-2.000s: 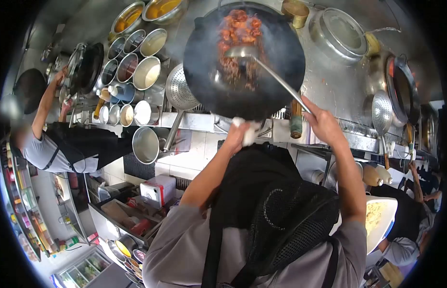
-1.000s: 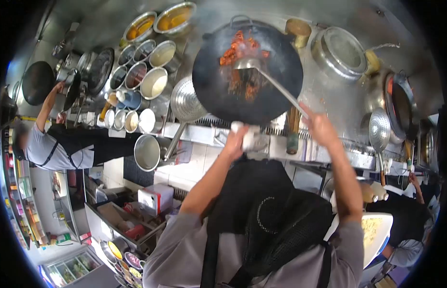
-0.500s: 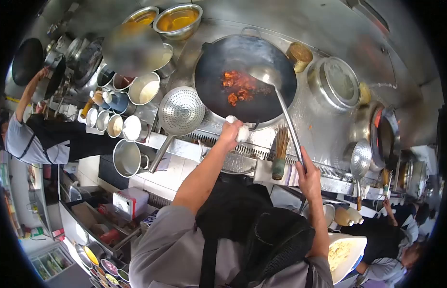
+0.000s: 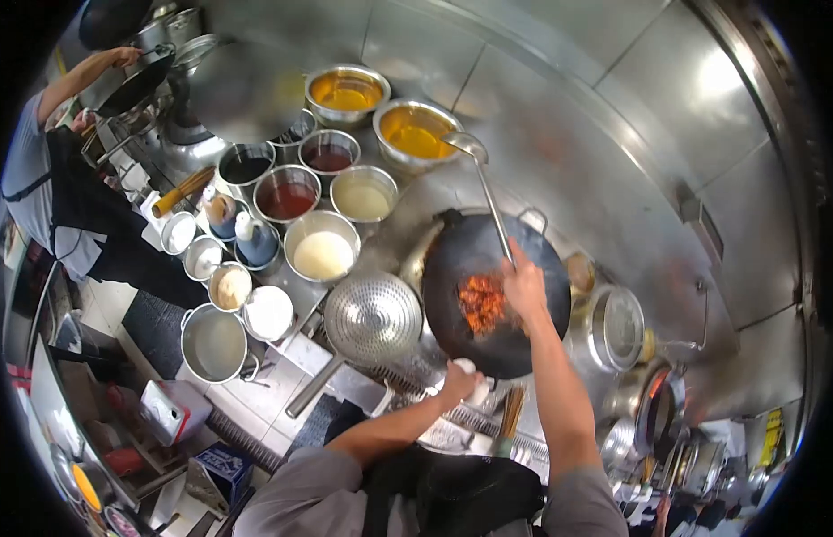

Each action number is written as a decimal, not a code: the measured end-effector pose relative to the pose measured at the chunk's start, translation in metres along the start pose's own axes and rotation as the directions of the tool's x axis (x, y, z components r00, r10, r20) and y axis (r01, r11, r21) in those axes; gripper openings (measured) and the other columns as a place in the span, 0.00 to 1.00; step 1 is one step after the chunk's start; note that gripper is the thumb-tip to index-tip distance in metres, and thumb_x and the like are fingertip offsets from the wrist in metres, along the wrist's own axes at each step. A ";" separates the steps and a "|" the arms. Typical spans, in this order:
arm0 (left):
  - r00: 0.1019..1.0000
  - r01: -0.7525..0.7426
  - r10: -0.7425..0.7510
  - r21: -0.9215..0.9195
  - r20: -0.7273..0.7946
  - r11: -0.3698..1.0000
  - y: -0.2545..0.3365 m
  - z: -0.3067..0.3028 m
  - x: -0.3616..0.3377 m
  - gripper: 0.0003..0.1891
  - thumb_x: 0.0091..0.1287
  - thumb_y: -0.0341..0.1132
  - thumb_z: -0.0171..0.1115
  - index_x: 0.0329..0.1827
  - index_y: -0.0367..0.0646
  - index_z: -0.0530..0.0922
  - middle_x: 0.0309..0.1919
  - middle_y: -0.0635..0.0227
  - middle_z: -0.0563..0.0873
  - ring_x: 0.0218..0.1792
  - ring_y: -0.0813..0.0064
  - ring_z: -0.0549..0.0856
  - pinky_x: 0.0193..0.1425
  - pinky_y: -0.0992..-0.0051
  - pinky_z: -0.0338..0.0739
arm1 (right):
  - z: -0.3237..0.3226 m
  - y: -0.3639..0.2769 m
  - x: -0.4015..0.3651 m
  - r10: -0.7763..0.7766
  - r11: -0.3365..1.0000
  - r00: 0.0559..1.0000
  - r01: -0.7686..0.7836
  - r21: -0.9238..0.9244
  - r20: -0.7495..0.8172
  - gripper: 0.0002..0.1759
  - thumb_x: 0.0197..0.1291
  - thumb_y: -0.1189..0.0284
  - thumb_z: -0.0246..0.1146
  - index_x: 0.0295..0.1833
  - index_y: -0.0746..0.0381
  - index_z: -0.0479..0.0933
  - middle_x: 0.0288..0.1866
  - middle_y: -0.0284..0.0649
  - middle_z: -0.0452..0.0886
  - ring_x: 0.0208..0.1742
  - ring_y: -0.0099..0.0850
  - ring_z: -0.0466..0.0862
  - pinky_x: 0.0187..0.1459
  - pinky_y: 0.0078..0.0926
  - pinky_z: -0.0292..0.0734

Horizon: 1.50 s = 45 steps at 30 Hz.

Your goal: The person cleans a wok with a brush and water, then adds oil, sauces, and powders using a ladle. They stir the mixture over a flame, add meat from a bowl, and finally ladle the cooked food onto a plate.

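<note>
1. Far left: a co-worker (image 4: pixel 50 152) in a grey shirt and dark apron holds a dark pan (image 4: pixel 139 85) at the next station.
2. Steel bench (image 4: pixel 408 215), left part: small cups (image 4: pixel 229 286) and an empty steel pot (image 4: pixel 215 345). Behind them are bowls of dark, red and white sauces (image 4: pixel 287 197).
3. Back row: two steel bowls of orange liquid (image 4: pixel 348 92).
4. Perforated skimmer (image 4: pixel 372 318) lies just left of the wok, handle pointing down-left.
5. Left hand (image 4: pixel 459 383): grip closed on a white cloth (image 4: pixel 477 387) wrapped on the wok's near handle.
6. Wok (image 4: pixel 524 345): dark, centre-right on the bench, with red-orange food (image 4: pixel 482 302) in the middle.
7. Right hand (image 4: pixel 526 285): above the wok, grip closed round the ladle (image 4: pixel 490 201) shaft. The shaft runs up-left, with its cup at the right rim of the nearer orange bowl. Can't tell if they touch.
8. Right: lidded steel pot (image 4: pixel 618 327) just beside the wok.
</note>
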<state>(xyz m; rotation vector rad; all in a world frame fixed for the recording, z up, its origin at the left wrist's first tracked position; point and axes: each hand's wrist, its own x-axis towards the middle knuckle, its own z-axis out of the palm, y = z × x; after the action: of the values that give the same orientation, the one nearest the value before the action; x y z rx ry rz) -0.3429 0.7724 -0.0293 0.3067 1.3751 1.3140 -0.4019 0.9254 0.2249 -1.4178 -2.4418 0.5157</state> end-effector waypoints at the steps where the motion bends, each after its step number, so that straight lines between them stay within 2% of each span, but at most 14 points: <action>1: 0.998 0.011 -0.005 0.103 -0.055 0.995 0.011 0.001 -0.005 0.46 0.52 0.37 0.72 0.65 0.16 0.55 0.56 0.40 0.78 0.55 0.54 0.81 0.59 0.65 0.75 | 0.010 -0.012 0.030 -0.039 0.996 0.999 0.039 -0.080 -0.004 0.26 0.66 0.67 0.58 0.71 0.51 0.70 0.46 0.62 0.82 0.52 0.59 0.81 0.54 0.51 0.76; 8: 0.999 -0.010 0.021 0.230 -0.044 0.973 0.034 -0.008 -0.015 0.48 0.52 0.41 0.72 0.65 0.12 0.56 0.55 0.39 0.77 0.49 0.57 0.83 0.54 0.69 0.78 | 0.050 -0.053 0.131 -0.097 0.973 0.988 0.120 -0.196 0.121 0.27 0.65 0.66 0.59 0.70 0.52 0.70 0.56 0.57 0.81 0.61 0.54 0.78 0.63 0.48 0.73; 13: 0.986 0.163 -0.164 0.085 0.002 0.983 0.056 -0.010 -0.030 0.52 0.54 0.45 0.74 0.67 0.15 0.52 0.52 0.41 0.78 0.46 0.62 0.83 0.49 0.68 0.80 | 0.035 -0.003 0.060 -0.120 0.981 0.993 0.115 -0.157 -0.020 0.27 0.67 0.67 0.59 0.71 0.56 0.69 0.46 0.55 0.85 0.41 0.49 0.87 0.44 0.45 0.82; 15: 0.992 0.105 -0.113 -0.110 -0.061 0.988 0.021 0.002 -0.008 0.50 0.54 0.41 0.76 0.66 0.17 0.51 0.53 0.46 0.78 0.46 0.63 0.82 0.44 0.68 0.80 | 0.019 0.044 -0.010 0.042 0.925 0.995 -0.073 0.372 0.091 0.28 0.68 0.68 0.61 0.73 0.57 0.68 0.31 0.43 0.83 0.24 0.31 0.82 0.27 0.32 0.77; 17: 0.991 0.129 -0.127 -0.044 0.045 0.991 0.015 -0.002 0.003 0.38 0.52 0.31 0.72 0.61 0.24 0.60 0.49 0.52 0.79 0.46 0.65 0.82 0.47 0.67 0.81 | -0.025 0.080 -0.097 0.127 0.498 0.925 -0.372 0.783 0.359 0.30 0.68 0.68 0.63 0.74 0.56 0.66 0.25 0.33 0.75 0.22 0.16 0.72 0.21 0.22 0.70; 18: 0.978 0.037 0.015 -0.247 0.206 0.968 0.003 -0.008 0.004 0.28 0.53 0.27 0.67 0.55 0.23 0.68 0.45 0.54 0.81 0.43 0.65 0.83 0.46 0.66 0.80 | -0.034 0.110 -0.129 0.246 0.700 0.935 -0.354 0.620 0.256 0.29 0.67 0.70 0.63 0.72 0.58 0.68 0.31 0.43 0.83 0.26 0.29 0.83 0.28 0.29 0.77; 19: 0.988 0.103 -0.075 -0.218 0.131 0.971 -0.008 -0.009 0.000 0.23 0.55 0.27 0.66 0.51 0.24 0.72 0.42 0.56 0.82 0.41 0.66 0.83 0.44 0.66 0.80 | -0.033 0.138 -0.158 -0.099 0.995 0.984 0.103 0.018 -0.150 0.27 0.65 0.73 0.63 0.70 0.59 0.70 0.44 0.54 0.86 0.38 0.48 0.88 0.39 0.34 0.81; 23: 0.995 0.057 -0.024 -0.357 0.096 0.932 0.022 -0.005 -0.024 0.12 0.61 0.26 0.61 0.47 0.31 0.76 0.38 0.58 0.84 0.39 0.65 0.85 0.39 0.63 0.82 | -0.040 0.167 -0.249 -0.005 1.000 0.987 0.001 -0.024 -0.158 0.24 0.65 0.75 0.61 0.67 0.60 0.72 0.49 0.61 0.82 0.51 0.56 0.83 0.49 0.44 0.78; 24: 0.977 0.199 -0.171 -0.270 0.124 0.942 -0.009 -0.013 -0.005 0.10 0.63 0.25 0.59 0.47 0.35 0.75 0.39 0.59 0.84 0.37 0.65 0.87 0.37 0.64 0.85 | -0.062 0.133 -0.258 0.335 0.939 0.936 -0.341 0.038 0.107 0.24 0.64 0.76 0.62 0.67 0.61 0.73 0.50 0.60 0.82 0.51 0.56 0.83 0.50 0.45 0.77; 27: 0.976 0.149 -0.078 -0.364 0.203 0.919 0.076 -0.019 -0.115 0.09 0.64 0.25 0.57 0.47 0.36 0.74 0.39 0.57 0.84 0.40 0.61 0.88 0.44 0.61 0.86 | -0.122 0.131 -0.306 0.155 0.974 0.967 -0.184 0.134 0.204 0.25 0.65 0.74 0.63 0.67 0.61 0.72 0.48 0.57 0.84 0.45 0.52 0.86 0.47 0.39 0.79; 30: 0.969 0.189 -0.108 -0.391 0.220 0.901 0.117 -0.015 -0.198 0.08 0.66 0.27 0.57 0.47 0.37 0.75 0.39 0.56 0.85 0.38 0.63 0.88 0.42 0.62 0.86 | -0.192 0.130 -0.346 0.357 0.850 0.676 -0.521 0.076 0.645 0.24 0.64 0.72 0.64 0.66 0.59 0.75 0.42 0.51 0.86 0.39 0.34 0.85 0.48 0.33 0.78; 36: 0.973 0.076 0.016 -0.383 0.231 0.920 0.059 0.007 -0.122 0.04 0.72 0.29 0.53 0.41 0.39 0.74 0.38 0.51 0.87 0.33 0.63 0.87 0.36 0.64 0.85 | -0.109 0.188 -0.325 -0.140 0.963 0.951 0.065 0.263 0.276 0.26 0.65 0.67 0.62 0.69 0.58 0.71 0.48 0.56 0.83 0.50 0.50 0.84 0.51 0.40 0.76; 40: 0.941 0.076 0.022 -0.275 0.338 0.958 -0.019 -0.042 -0.152 0.07 0.69 0.31 0.58 0.45 0.39 0.75 0.32 0.58 0.85 0.30 0.67 0.85 0.31 0.70 0.83 | -0.092 0.170 -0.339 0.085 0.965 0.964 -0.143 0.220 0.254 0.27 0.65 0.66 0.62 0.68 0.59 0.71 0.49 0.55 0.82 0.49 0.55 0.81 0.51 0.40 0.76; 45: 0.925 0.269 -0.210 -0.155 0.317 0.950 0.077 -0.026 -0.215 0.08 0.68 0.32 0.56 0.47 0.39 0.74 0.33 0.58 0.85 0.31 0.66 0.86 0.31 0.69 0.83 | -0.176 0.183 -0.377 -0.124 0.938 0.873 -0.052 0.343 0.471 0.26 0.64 0.71 0.61 0.69 0.56 0.72 0.46 0.44 0.87 0.42 0.38 0.87 0.46 0.38 0.78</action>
<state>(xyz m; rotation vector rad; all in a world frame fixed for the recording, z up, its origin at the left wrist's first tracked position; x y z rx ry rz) -0.3341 0.6146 0.1377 0.1838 0.9864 1.1345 -0.0061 0.7094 0.2833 -1.1936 -2.5481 1.3683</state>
